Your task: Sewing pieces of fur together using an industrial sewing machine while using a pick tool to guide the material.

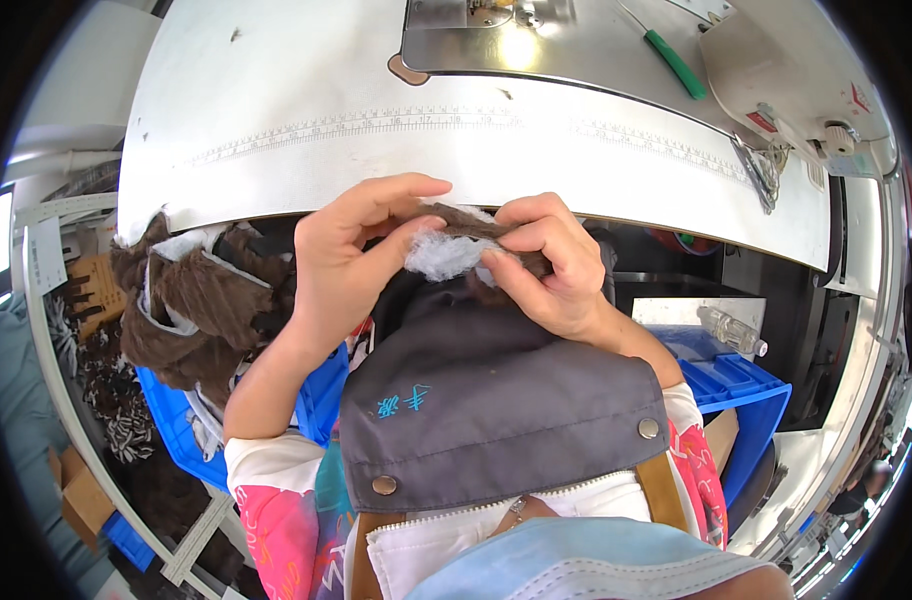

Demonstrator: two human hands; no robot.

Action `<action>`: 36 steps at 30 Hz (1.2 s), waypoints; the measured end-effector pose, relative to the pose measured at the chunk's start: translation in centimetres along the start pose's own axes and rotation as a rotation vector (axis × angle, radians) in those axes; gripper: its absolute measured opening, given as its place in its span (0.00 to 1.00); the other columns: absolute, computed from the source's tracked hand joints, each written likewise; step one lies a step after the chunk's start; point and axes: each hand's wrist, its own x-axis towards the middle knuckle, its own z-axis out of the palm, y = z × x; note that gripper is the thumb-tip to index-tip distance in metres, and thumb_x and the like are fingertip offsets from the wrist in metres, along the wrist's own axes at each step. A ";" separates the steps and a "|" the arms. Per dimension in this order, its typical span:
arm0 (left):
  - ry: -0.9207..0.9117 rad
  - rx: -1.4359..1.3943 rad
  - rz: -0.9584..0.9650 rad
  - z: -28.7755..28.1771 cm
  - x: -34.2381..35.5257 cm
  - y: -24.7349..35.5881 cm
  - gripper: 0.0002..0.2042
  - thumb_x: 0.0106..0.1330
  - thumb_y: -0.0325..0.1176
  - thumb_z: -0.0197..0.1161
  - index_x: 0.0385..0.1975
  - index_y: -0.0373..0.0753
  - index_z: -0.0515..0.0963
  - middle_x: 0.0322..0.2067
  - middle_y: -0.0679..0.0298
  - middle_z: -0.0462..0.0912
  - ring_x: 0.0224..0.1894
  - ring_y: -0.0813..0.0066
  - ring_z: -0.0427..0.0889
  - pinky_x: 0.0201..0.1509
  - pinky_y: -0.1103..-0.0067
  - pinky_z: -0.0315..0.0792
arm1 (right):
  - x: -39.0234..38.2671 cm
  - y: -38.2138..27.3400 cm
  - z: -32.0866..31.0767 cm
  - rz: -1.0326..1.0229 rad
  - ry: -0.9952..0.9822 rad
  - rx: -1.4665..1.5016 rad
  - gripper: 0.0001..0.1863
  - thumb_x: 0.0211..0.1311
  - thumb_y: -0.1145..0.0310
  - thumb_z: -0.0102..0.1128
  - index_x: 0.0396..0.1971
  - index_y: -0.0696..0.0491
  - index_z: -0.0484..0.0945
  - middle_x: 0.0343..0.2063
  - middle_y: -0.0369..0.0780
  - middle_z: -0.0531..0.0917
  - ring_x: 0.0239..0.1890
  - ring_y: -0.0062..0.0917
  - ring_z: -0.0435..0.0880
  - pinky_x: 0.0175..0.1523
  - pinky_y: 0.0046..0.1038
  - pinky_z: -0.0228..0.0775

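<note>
Between my hands, over my grey apron (506, 390), is a small brown furry fabric piece (456, 215) with a tuft of white fluffy fibre (438, 256) showing on its near side. My left hand (348, 250) grips the piece's left part between thumb and fingers, the index finger arched above it. My right hand (551, 262) pinches the right part, with the thumb by the fluff and the other fingers curled.
Ahead are a white worktable (276, 170) with metal machine plate (596, 70), green-handled tool (676, 65) and metal snips (764, 180). At left, brown fur pieces (196, 310) heap over a blue bin (181, 430); at right, another blue bin (751, 390) and a plastic bottle (731, 330).
</note>
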 end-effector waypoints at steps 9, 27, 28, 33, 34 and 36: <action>-0.072 0.239 0.381 -1.1 -0.2 -1.8 0.14 0.49 0.14 0.59 0.36 0.33 0.80 0.34 0.59 0.82 0.36 0.74 0.79 0.43 0.84 0.70 | -0.1 -0.2 0.0 0.058 0.012 0.020 0.10 0.45 0.82 0.66 0.25 0.58 0.72 0.30 0.42 0.77 0.25 0.25 0.75 0.27 0.21 0.66; 0.127 -0.119 0.403 0.9 -0.2 -3.7 0.08 0.54 0.14 0.63 0.33 0.28 0.77 0.31 0.58 0.81 0.35 0.77 0.79 0.41 0.82 0.73 | 0.1 -0.2 -0.3 0.064 0.024 0.052 0.11 0.44 0.83 0.65 0.29 0.58 0.74 0.30 0.43 0.78 0.27 0.25 0.78 0.27 0.21 0.69; 0.130 -0.122 0.447 0.9 0.0 -3.7 0.08 0.54 0.14 0.63 0.33 0.28 0.77 0.31 0.59 0.81 0.34 0.78 0.79 0.41 0.83 0.73 | 0.2 -0.1 -0.4 0.044 0.004 0.042 0.13 0.45 0.83 0.65 0.32 0.58 0.75 0.30 0.43 0.78 0.27 0.27 0.79 0.27 0.22 0.70; 0.160 -0.170 0.353 0.4 0.1 -3.7 0.11 0.53 0.14 0.63 0.36 0.29 0.77 0.33 0.61 0.80 0.35 0.80 0.78 0.40 0.84 0.72 | 2.0 -1.1 -0.9 0.200 -0.194 -0.010 0.22 0.50 0.81 0.61 0.47 0.57 0.71 0.27 0.41 0.79 0.24 0.28 0.79 0.29 0.23 0.71; 0.186 -0.227 0.306 0.3 0.2 -3.4 0.12 0.53 0.14 0.63 0.37 0.29 0.77 0.34 0.62 0.80 0.36 0.81 0.77 0.40 0.85 0.72 | 2.2 -1.2 -0.9 0.307 -0.326 -0.003 0.25 0.53 0.82 0.59 0.53 0.57 0.68 0.26 0.40 0.79 0.24 0.24 0.80 0.31 0.21 0.70; 0.152 -0.232 0.276 -0.9 1.1 -2.8 0.13 0.54 0.14 0.63 0.40 0.29 0.76 0.36 0.62 0.80 0.37 0.81 0.77 0.41 0.86 0.71 | 3.0 -0.6 -0.1 0.205 -0.293 -0.054 0.26 0.52 0.82 0.58 0.54 0.57 0.68 0.22 0.40 0.78 0.19 0.27 0.78 0.27 0.23 0.70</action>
